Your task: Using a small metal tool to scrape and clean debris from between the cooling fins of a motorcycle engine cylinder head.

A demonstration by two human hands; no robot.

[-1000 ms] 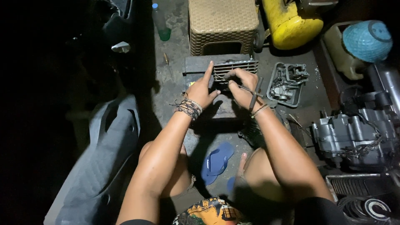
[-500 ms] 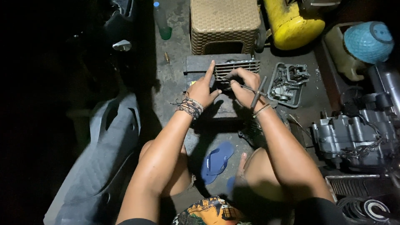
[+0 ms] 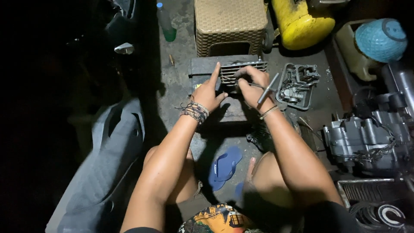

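So the finned metal block (image 3: pixel 241 71) sits on the concrete floor (image 3: pixel 181 95) at about 12 o'clock from the person, on the front edge of a dark flat slab (image 3: pixel 205 69). Its long axis runs straight across, 9 to 3 o'clock, with the ribbed cooling fins facing up toward the camera. Bare grey cast metal, ridged and grimy.

The left hand (image 3: pixel 209 92) is on the block's 9 o'clock end: index finger stretched out toward 12 along the edge, thumb tucked against the near side, steadying it rather than clenching. A stack of braided bracelets (image 3: pixel 195 111) is on that wrist.

The right hand (image 3: pixel 254 86) comes over the block's near side at about 3 o'clock, fingers curled tight around a slim metal T-handle tool (image 3: pixel 267 88). The handle sticks out toward 4 o'clock; the working end is hidden under the fingers, so I can't tell what it's touching.

Around it: a woven tan plastic stool (image 3: pixel 230 26) at 12, a yellow tank (image 3: pixel 302 26) at 1, a tray-like engine part (image 3: pixel 295 86) just beside the right hand, and a blue flip-flop (image 3: pixel 224 166) at 6.
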